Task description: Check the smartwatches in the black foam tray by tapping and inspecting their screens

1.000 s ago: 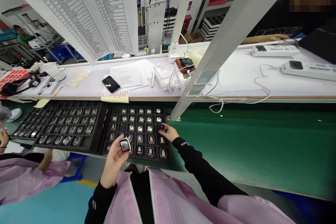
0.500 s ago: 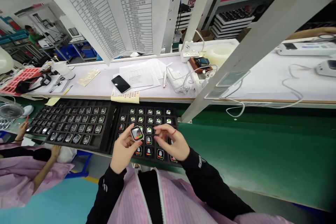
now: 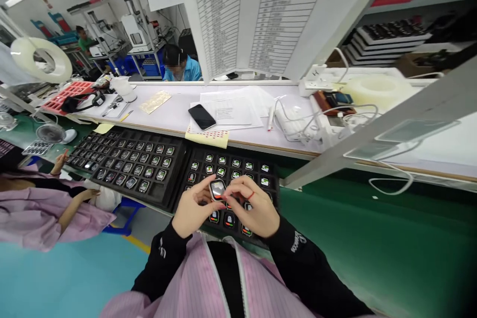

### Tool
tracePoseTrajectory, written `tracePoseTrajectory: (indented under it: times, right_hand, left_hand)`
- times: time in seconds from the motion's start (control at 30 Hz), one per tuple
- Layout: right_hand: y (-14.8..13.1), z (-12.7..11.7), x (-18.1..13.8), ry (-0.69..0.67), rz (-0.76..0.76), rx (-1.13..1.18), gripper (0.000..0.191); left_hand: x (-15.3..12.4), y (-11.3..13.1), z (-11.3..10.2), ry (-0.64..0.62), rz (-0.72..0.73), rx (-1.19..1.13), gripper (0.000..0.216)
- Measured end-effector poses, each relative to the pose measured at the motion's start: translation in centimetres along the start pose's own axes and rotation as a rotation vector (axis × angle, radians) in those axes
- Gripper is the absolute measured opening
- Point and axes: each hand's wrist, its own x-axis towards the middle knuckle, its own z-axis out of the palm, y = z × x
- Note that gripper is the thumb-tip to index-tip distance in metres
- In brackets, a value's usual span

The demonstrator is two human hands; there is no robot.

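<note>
A strapless smartwatch (image 3: 217, 188) with a square lit screen is raised above a black tray (image 3: 275, 183). My left hand (image 3: 193, 212) pinches it along its left side between thumb and fingers. From the other side, my right hand (image 3: 257, 209) has its thumb and forefinger closed at the watch's right edge; the exact contact is partly hidden by the fingertips. Rows of similar watch cases (image 3: 229, 219) with lit screens sit in the tray's slots beneath both hands.
Left of this tray is another black tray (image 3: 161, 193) of watches. On the raised shelf lie a phone (image 3: 201, 117), papers (image 3: 234, 112) and white cables with a power strip (image 3: 316, 79). A slanted white post (image 3: 328, 161) stands at right. A co-worker's arm (image 3: 72, 208) is at far left.
My right hand has come in to the watch, its fingers closing at the edge. The watch is still in my left hand. My view has turned left.
</note>
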Motion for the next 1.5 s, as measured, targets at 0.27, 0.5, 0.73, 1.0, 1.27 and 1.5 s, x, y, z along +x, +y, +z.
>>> tracePoseTrajectory:
  times: [0.27, 0.5, 0.73, 1.0, 1.27, 1.5]
  right_hand:
    - [-0.3, -0.6, 0.5, 0.244, 0.186, 0.425, 0.007]
    - [-0.9, 0.7, -2.8, 0.204, 0.355, 0.452, 0.009]
    - [-1.1, 1.4, -4.8, 0.288, 0.525, 0.448, 0.025]
    - [-0.3, 1.3, -5.2, 0.270, 0.528, 0.359, 0.032]
    - [-1.4, 0.3, -4.2, 0.284, 0.501, 0.312, 0.029]
    - [-4.5, -2.9, 0.3, 0.400, 0.457, 0.327, 0.029]
  left_hand:
    - [1.8, 2.0, -3.0, 0.059, 0.261, 0.059, 0.053]
    - [6.8, 8.6, -5.4, 0.134, 0.661, 0.110, 0.049]
    - [8.9, 13.1, -6.2, 0.133, 0.850, 0.200, 0.054]
    - [8.3, 14.7, -4.6, 0.124, 0.867, 0.204, 0.055]
    - [6.8, 13.6, -3.3, 0.129, 0.784, 0.151, 0.049]
    - [3.4, 9.3, 0.4, -0.017, 0.592, 0.157, 0.051]
